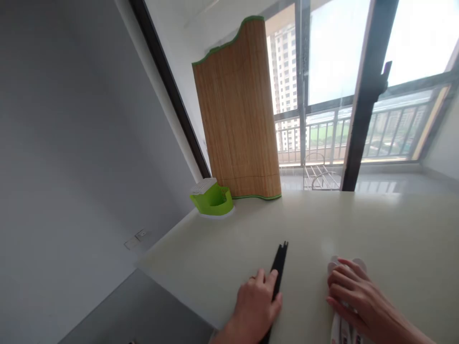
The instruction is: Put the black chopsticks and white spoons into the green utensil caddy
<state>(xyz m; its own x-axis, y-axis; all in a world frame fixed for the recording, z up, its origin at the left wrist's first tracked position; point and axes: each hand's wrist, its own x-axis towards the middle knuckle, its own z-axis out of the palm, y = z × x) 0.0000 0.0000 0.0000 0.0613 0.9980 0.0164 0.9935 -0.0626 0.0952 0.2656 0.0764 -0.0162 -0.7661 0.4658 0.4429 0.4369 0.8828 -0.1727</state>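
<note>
A bundle of slim black chopsticks (278,262) lies on the pale table, tips pointing away from me. My left hand (255,303) is closed over it, fingers on top and thumb near its right side. To the right, my right hand (353,294) curls over several white spoons (336,329). Their rounded ends (359,263) stick out beyond my fingers, and the handles run toward me below the palm. The middle of the spoons is hidden under my hand.
A bright green container (215,208) with a white part stands at the table's far left corner. Beside it rises a tall, curved wood-patterned mat (238,114) with green edging. Behind the table (304,224) are a dark-framed glass door and a wire rack (321,176). A grey wall is at left.
</note>
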